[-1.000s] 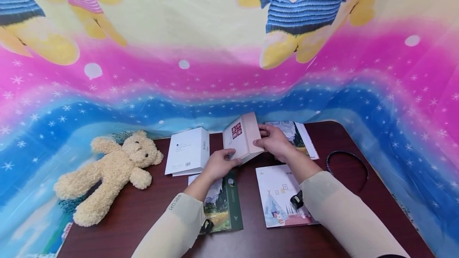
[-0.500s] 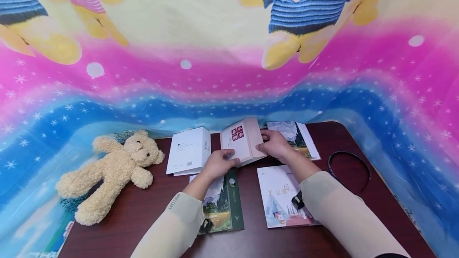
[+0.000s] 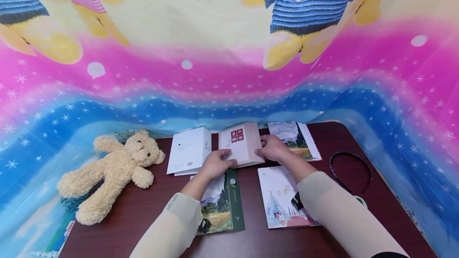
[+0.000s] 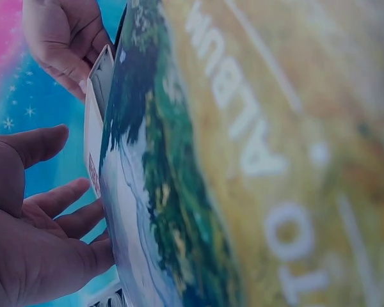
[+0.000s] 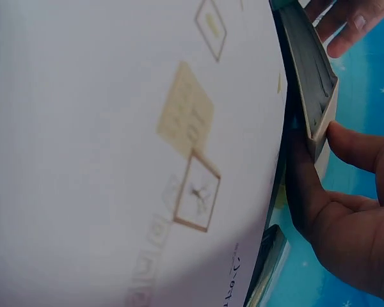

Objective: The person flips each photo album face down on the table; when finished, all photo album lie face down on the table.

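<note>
A pale pink photo album (image 3: pixel 242 148) with red square characters lies at the back middle of the table, its spine toward the right. My right hand (image 3: pixel 274 148) pinches its right edge. In the right wrist view, that hand's thumb rests on the cover side of the album (image 5: pixel 323 121) and a finger reaches under its corner. My left hand (image 3: pixel 217 164) is at the album's lower left corner. The left wrist view shows the left hand (image 4: pixel 48 243) with thumb and fingers spread apart, fingertips close by the album (image 4: pixel 94 128).
A white album (image 3: pixel 190 148) stands left of it, a landscape album (image 3: pixel 292 138) right. Nearer lie a green-edged landscape album (image 3: pixel 234 206) and a white album with a tent picture (image 3: pixel 274 198). A teddy bear (image 3: pixel 114 174) lies left; a dark headband (image 3: pixel 349 154) lies right.
The pink album has come down from a raised tilt to lie flatter on the table. Both hands followed it slightly, and the left thumb has slid toward its edge. A pale green ring now shows beside the right sleeve.
</note>
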The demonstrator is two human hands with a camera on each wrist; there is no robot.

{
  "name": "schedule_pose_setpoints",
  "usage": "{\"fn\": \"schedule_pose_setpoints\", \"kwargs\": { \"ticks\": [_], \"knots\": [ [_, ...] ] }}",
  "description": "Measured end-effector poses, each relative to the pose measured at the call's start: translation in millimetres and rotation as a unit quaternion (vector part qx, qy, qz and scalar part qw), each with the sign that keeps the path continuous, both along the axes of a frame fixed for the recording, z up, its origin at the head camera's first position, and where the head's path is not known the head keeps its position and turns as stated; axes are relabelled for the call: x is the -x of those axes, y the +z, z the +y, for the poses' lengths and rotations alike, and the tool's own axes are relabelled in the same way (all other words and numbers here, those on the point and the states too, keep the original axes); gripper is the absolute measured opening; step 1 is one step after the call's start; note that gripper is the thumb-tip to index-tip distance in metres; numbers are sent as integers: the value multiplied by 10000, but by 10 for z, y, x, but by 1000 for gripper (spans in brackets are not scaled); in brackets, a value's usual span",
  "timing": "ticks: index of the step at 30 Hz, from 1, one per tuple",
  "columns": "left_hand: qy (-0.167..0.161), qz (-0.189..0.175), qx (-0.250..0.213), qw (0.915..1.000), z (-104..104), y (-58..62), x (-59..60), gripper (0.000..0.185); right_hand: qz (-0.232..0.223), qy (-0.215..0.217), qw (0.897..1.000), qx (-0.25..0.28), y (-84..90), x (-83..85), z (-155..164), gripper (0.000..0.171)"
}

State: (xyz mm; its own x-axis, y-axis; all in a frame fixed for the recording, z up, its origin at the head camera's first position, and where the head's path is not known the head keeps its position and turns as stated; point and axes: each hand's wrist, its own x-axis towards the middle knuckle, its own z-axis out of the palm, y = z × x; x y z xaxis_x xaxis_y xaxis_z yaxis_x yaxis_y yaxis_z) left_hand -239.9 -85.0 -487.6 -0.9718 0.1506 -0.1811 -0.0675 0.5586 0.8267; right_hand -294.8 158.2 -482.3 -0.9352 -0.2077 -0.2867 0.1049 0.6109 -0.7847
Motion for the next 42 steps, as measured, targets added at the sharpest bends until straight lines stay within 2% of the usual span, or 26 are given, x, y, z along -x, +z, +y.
{"fn": "schedule_pose_setpoints", "kwargs": {
  "ticks": [5, 11, 18, 26, 33, 42],
  "knots": [
    [-20, 126, 180, 9998, -37, -17, 6, 57, 92, 266, 9983, -502, 7, -4, -21, 70],
    [-35, 105, 304, 9995, -73, -36, 15, 59, 255, 500, 9923, -1103, -7, 5, -37, 71],
    [-37, 122, 412, 9991, -107, -30, 2, 59, 735, 879, 9797, -1646, -47, 40, -91, 64],
    [-107, 194, 565, 9982, -125, -54, 22, 59, 889, 1087, 9698, -1993, -11, 36, -148, 56],
    [-144, 250, 669, 9973, -124, -43, 25, 60, 720, 1086, 9673, -2177, -22, 46, -169, 54],
    [-150, 235, 595, 9978, -109, 32, -9, 63, 900, 1098, 9662, -2153, -46, 50, -169, 53]
  ]
}}
